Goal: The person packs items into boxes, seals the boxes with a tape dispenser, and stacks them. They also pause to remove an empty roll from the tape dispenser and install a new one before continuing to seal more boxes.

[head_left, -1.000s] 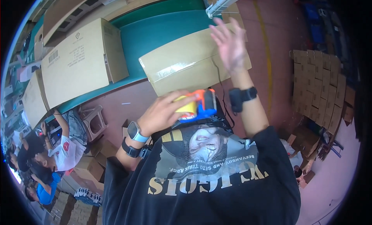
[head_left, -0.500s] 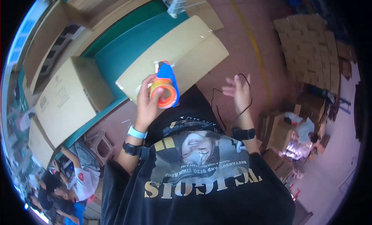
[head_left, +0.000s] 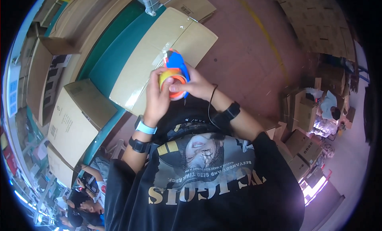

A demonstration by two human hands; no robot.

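Note:
A blue and orange tape dispenser (head_left: 174,61) with a roll of yellowish tape is held up in front of my body, over the near edge of a cardboard box (head_left: 191,42). My left hand (head_left: 156,96) grips the roll from the left side, its thumb on the front. From the other side, my right hand (head_left: 198,86) is closed on the dispenser, with its thumb at the roll's orange hub. The right fingers are mostly hidden behind it. Clear tape runs along the box top, and the box rests on a green table surface (head_left: 104,66).
To the left stands an open carton (head_left: 71,115) with its flap toward me. A metal post (head_left: 150,4) rises at the table's far edge. Stacked flat cardboard (head_left: 314,24) and several boxes (head_left: 300,145) lie right. People (head_left: 89,203) are at lower left, and another person (head_left: 329,107) at right.
My right hand has moved left from open air and taken hold of the tape dispenser alongside my left hand. The surroundings have shifted in view as my head moved.

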